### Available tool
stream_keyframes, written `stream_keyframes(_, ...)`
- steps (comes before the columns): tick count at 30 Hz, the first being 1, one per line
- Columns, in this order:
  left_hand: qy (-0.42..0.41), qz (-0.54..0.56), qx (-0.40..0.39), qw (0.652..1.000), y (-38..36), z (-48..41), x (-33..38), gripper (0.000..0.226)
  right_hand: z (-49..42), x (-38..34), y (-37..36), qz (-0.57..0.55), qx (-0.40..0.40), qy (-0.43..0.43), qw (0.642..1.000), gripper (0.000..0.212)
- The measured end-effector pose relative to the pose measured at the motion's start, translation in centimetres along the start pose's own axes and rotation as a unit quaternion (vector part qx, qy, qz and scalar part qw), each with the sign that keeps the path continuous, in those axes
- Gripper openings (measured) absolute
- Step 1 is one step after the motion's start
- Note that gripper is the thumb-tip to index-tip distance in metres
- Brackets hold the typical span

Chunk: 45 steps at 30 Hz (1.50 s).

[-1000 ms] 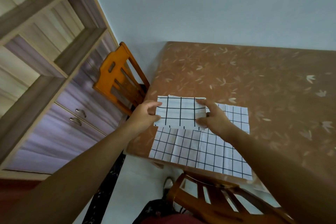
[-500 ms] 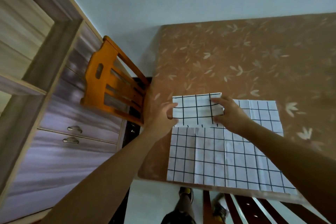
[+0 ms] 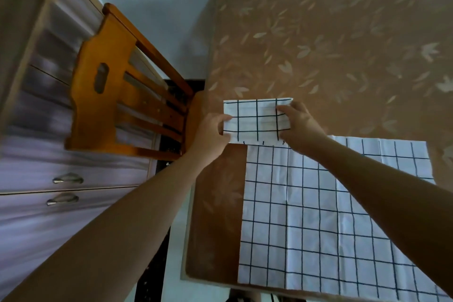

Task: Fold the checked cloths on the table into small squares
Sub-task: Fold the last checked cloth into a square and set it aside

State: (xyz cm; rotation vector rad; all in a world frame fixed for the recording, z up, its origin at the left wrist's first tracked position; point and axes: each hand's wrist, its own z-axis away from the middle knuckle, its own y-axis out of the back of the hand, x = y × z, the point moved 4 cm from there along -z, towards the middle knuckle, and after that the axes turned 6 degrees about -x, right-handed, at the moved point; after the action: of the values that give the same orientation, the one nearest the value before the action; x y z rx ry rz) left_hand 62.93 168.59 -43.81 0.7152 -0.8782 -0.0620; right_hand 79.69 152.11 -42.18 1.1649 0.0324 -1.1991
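Holding the folded cloth [image 3: 257,120] by its short ends, the left hand [image 3: 210,135] pinches the left edge and the right hand [image 3: 297,125] the right, near the table's [image 3: 318,44] left edge. This one looks nearly finished; it likely needs setting down on the bare far tabletop, where there is plenty of room. An unfolded cloth [image 3: 331,216] lies flat just nearer, reaching the table's near edge. A chair [image 3: 110,86] stands close on the left.
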Motion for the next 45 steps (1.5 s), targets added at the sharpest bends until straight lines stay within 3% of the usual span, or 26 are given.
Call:
stream_keyframes(8,-0.017,-0.062,0.006,0.998,0.2,-5.4,-0.3,0.053,-5.6,-0.3,-0.1,0.03,0.0,-0.02,0.999,0.076)
stream_keyframes(12,-0.04,-0.127,0.026,0.991,0.1,-6.0,-0.2,0.049,-5.7,0.2,-0.4,0.122,0.001,-0.049,0.991,0.067)
stream_keyframes(15,-0.111,-0.16,0.077,0.978,-0.1,-6.7,0.8,0.042,-5.9,-0.6,-0.3,0.202,0.06,0.012,0.977,0.053)
stream_keyframes(17,-0.138,-0.234,0.108,0.956,-0.8,-7.9,1.3,0.046,-6.8,-1.3,-0.9,0.222,0.054,0.055,0.972,0.055)
stream_keyframes(21,-0.145,-0.371,0.045,0.916,-3.7,-10.3,0.7,0.059,-9.5,-1.8,-2.7,0.275,0.03,0.111,0.955,0.061)
stream_keyframes(29,-0.156,-0.424,0.057,0.89,-5.1,-11.1,-1.5,0.076,-11.5,1.5,-5.0,0.346,0.044,0.107,0.931,0.081)
stream_keyframes(35,-0.152,-0.425,0.037,0.892,-5.0,-11.3,-1.5,0.076,-11.5,1.6,-4.9,0.346,0.04,0.112,0.931,0.082)
stream_keyframes(41,-0.095,-0.389,-0.084,0.912,-3.6,-11.8,-0.4,0.076,-11.4,0.8,-3.7,0.325,-0.029,0.112,0.939,0.09)
stream_keyframes(45,-0.079,-0.332,-0.011,0.94,-1.9,-9.7,0.4,0.075,-7.0,0.4,0.5,0.199,0.047,0.092,0.975,0.082)
